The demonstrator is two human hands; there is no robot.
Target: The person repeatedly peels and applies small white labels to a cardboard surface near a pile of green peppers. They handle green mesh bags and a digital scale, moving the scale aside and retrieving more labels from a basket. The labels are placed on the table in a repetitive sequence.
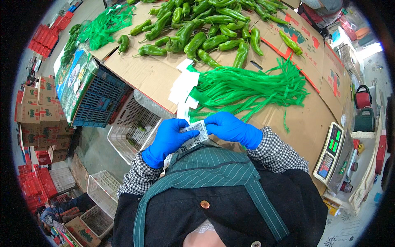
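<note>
Holding a small white label strip (194, 141) between the bent thumb and fingers of the left hand (169, 138), gloved in blue. Grasping it closed on this side, with the thumb lying across the printed face. Touching the upper right end of the same strip with the fingertips of the right hand (233, 128), gloved in blue too; not being able to tell about pinching it or only resting against it. Having the strip in front of the body, close above a green striped apron (214, 164). Wearing checked sleeves (277, 151) in black and white on both forearms. Seeing, just beyond the hands, green mesh bags (247, 87) lying in a bunch on brown cardboard (298, 117), with white tags (183, 88) gathering at the left end. Seeing farther away a heap of green peppers (197, 41), and one single pepper (290, 42) lying apart to the right. Noticing on the right a weighing scale (330, 152) showing green lit displays. Noticing on the left a white plastic crate (123, 140) and, near it, a blue crate (101, 99).
</note>
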